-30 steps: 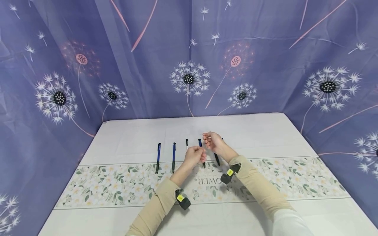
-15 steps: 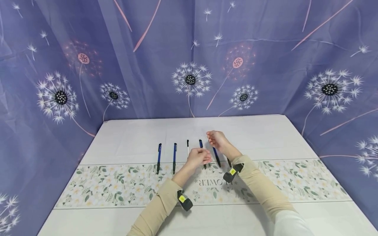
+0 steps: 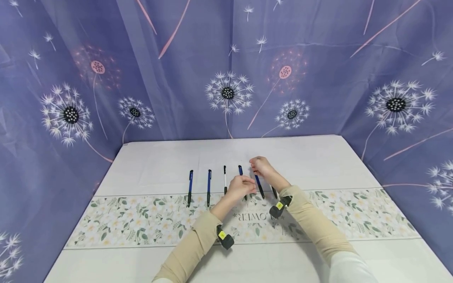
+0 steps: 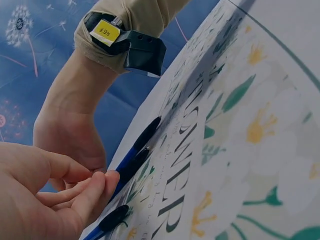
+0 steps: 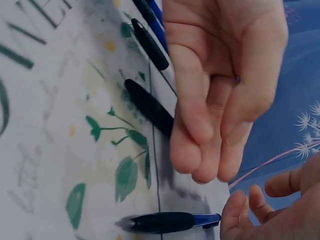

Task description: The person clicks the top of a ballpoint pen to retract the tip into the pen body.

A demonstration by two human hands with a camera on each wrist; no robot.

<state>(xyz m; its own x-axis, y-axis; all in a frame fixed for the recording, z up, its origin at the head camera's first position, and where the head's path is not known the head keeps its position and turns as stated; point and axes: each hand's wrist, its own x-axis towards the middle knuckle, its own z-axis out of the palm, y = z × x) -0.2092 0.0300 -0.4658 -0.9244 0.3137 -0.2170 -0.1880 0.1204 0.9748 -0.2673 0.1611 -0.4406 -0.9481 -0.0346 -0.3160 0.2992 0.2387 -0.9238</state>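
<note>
- Right grip: my right grip point(image 3: 262, 166) was above the far part of the bench point(image 3: 159, 165), fingers curved and thumb lying toward them.
- Left grip: my left grip point(image 3: 240, 187) was nearer to my body, to the left of the right one, with its fingers reaching rightward.
- State: no article was visible between the fingers of either. The fingertips lay close together and something thread-thin could have escaped the dim wrist views, so I could not tell whether either grip was released or grasping.
- Nearest article: the fifth pen point(image 3: 260, 186) from the left, blue with a black near end, lay on the bench, its far end hidden behind the right grip in the head view.
- Governing relation: from the right grip, that pen extended back toward me and slightly rightward along its long axis. The right grip was nearer its far end; the left fingertips appeared just left of its near half.
- Fourth pen point(image 3: 240, 170): also blue, it passed behind the left grip, both ends showing.
- Sixth pen point(image 3: 274, 192): right of the fifth, mostly hidden.
- Remainder: a white pen point(image 3: 225, 180) with black ends, then the second pen point(image 3: 209, 188) and first pen point(image 3: 190, 188), both blue and black, stood apart leftward.
</note>
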